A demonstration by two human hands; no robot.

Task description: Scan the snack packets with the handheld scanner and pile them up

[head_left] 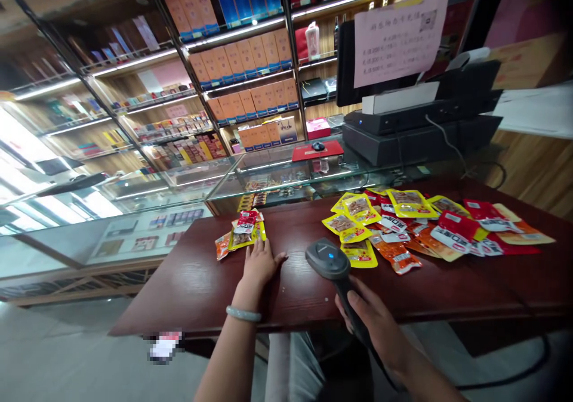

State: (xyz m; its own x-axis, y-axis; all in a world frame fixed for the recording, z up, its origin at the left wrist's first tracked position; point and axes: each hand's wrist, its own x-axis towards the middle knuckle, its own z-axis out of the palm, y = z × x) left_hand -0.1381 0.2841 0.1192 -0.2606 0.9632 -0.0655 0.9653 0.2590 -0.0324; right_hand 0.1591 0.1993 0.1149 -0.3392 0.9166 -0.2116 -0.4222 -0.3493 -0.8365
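Observation:
My right hand (pixel 373 315) is wrapped round the handle of a dark barcode scanner (pixel 329 259), raised over the near side of the table. A blue light glows on the scanner's head. Fingers stretched out, my left hand (pixel 261 263) reaches the near edge of a small pile of snack packets (pixel 245 230), red, yellow and orange. Nothing shows in its grip, and a pale bangle circles the wrist. To the right lies a larger heap of snack packets: yellow ones with clear windows (pixel 356 209), red ones (pixel 456 230) and orange ones (pixel 396 251), overlapping each other.
The dark red table (pixel 179 283) borders a glass display counter (pixel 268 172). Behind the heap stand a cash register (pixel 421 127) and a screen with a pink paper sign (pixel 398 38). A mouse (pixel 318 146) sits on a red mat. Shelves of boxed goods (pixel 242 62) line the back.

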